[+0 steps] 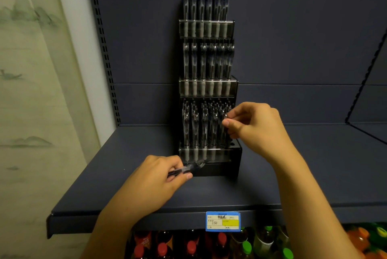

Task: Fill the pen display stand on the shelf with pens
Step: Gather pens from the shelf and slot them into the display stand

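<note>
From the head view, the dark shelf (125,175) runs wide and bare to the right of the pen display stand (234,166), with open board to the near edge and a narrower strip to the left before the slotted upright (102,49). A slanted wire divider (364,82) bounds the far right.

The stand sits toward the far side of the shelf against the back panel, stepped in three tiers. The top and middle tiers each hold a full row of upright pens (206,3). The lowest tier is filled across the left and centre; at its right end a few round holes (232,144) show open.

The right hand (253,126) pinches narrowly on a pen (223,128) standing at the right of the lowest tier, thumb and fingertips closed on its upper barrel. The left hand (159,179) is closed around spare pens (188,168), which lie nearly level and point right, just in front of the stand's base.

On the shelf's near lip hangs a blue and yellow price label (223,221). Below it stand bottles (209,246) with red, green and orange caps. At left hangs a pale curtain (31,70) printed with landscape.
</note>
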A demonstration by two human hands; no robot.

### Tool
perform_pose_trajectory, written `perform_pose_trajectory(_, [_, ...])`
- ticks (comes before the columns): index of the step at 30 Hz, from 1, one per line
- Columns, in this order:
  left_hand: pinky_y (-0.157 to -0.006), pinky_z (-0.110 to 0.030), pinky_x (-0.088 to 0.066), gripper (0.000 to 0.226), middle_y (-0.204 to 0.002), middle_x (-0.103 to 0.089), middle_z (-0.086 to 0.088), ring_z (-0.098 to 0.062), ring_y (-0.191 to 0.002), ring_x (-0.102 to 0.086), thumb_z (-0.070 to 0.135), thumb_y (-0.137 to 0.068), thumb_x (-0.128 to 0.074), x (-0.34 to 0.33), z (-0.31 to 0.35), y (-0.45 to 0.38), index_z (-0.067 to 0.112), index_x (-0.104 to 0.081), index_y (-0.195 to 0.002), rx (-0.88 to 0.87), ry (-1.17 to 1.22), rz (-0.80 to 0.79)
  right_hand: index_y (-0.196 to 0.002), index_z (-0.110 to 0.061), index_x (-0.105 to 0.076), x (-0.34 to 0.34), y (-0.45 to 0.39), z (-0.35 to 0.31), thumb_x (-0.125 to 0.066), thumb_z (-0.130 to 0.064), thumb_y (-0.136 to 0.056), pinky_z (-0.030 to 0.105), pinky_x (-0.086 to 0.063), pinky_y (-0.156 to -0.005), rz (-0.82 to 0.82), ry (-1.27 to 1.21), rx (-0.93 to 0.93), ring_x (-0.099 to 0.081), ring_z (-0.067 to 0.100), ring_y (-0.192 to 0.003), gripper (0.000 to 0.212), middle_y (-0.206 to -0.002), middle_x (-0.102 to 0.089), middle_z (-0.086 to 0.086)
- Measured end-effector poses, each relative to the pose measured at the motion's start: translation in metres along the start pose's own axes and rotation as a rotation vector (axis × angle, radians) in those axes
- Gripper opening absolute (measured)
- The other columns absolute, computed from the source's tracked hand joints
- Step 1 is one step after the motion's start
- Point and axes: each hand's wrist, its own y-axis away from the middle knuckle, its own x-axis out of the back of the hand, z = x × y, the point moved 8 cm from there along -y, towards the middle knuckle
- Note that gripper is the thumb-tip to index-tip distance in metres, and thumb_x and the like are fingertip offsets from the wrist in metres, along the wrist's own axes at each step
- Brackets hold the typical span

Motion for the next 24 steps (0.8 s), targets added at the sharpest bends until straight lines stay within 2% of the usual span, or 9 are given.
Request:
perform_pose_trajectory(7, [-0.06, -0.027, -0.044, 0.025, -0.067, -0.062, 0.004, -0.015, -0.07, -0.06, 0.049, -0.091, -0.065, 0.001, 0.004, 0.001, 0.028, -0.063, -0.077, -0.008, 0.003, 0.009, -0.085, -0.015, -0.073, 0.004, 0.008, -0.002, -0.083, -0.031, -0.083, 0.032, -0.06, -0.078, -0.056, 0.215, -0.016, -0.072, 0.015, -0.074, 0.019, -0.071, -0.073, 0.001])
perform_pose_trajectory(10, [-0.06, -0.03, -0.046, 0.026, -0.067, -0.062, 0.004, -0.016, -0.068, -0.059, 0.049, -0.09, -0.065, 0.004, 0.005, 0.0, 0.027, -0.062, -0.076, -0.02, 0.013, 0.027, -0.082, -0.017, -0.072, 0.004, 0.017, -0.007, -0.083, -0.032, -0.082, 0.034, -0.063, -0.073, -0.099, 0.237, -0.017, -0.072, 0.012, -0.061, 0.018, -0.068, -0.073, 0.0])
perform_pose_trajectory(12, [-0.06, -0.033, -0.046, 0.027, -0.065, -0.06, 0.004, -0.015, -0.065, -0.058, 0.049, -0.089, -0.066, 0.006, 0.006, -0.001, 0.027, -0.062, -0.075, -0.034, 0.009, 0.039, -0.083, -0.02, -0.072, -0.003, 0.025, -0.016, -0.085, -0.034, -0.08, 0.031, -0.062, -0.07, -0.193, 0.221, 0.018, -0.07, 0.007, -0.056, 0.02, -0.068, -0.074, -0.002])
perform_pose_trajectory(17, [-0.056, -0.032, -0.045, 0.023, -0.064, -0.06, 0.004, -0.015, -0.064, -0.058, 0.046, -0.09, -0.068, 0.008, 0.013, -0.005, 0.028, -0.062, -0.075, -0.06, 0.01, 0.046, -0.106, -0.033, -0.075, -0.041, 0.043, -0.03, -0.089, -0.045, -0.07, 0.019, -0.057, -0.081, -0.491, 0.236, 0.144, -0.069, -0.003, -0.082, 0.041, -0.089, -0.074, -0.011])
perform_pose_trajectory(21, [-0.056, -0.036, -0.046, 0.022, -0.064, -0.06, 0.007, -0.014, -0.063, -0.058, 0.045, -0.09, -0.067, 0.008, 0.016, -0.007, 0.03, -0.062, -0.075, -0.062, 0.01, 0.041, -0.097, -0.03, -0.079, -0.053, 0.046, -0.032, -0.089, -0.033, -0.075, 0.016, -0.055, -0.075, -0.499, 0.131, 0.22, -0.069, -0.004, -0.078, 0.024, -0.084, -0.075, -0.012])
perform_pose_trajectory(24, [-0.057, -0.036, -0.047, 0.023, -0.065, -0.06, 0.009, -0.013, -0.064, -0.058, 0.049, -0.089, -0.066, 0.008, 0.016, -0.006, 0.03, -0.063, -0.076, -0.06, 0.014, 0.042, -0.092, -0.028, -0.08, -0.05, 0.044, -0.031, -0.089, -0.022, -0.076, 0.021, -0.058, -0.075, -0.49, 0.078, 0.228, -0.07, 0.0, -0.076, 0.018, -0.08, -0.075, -0.012])
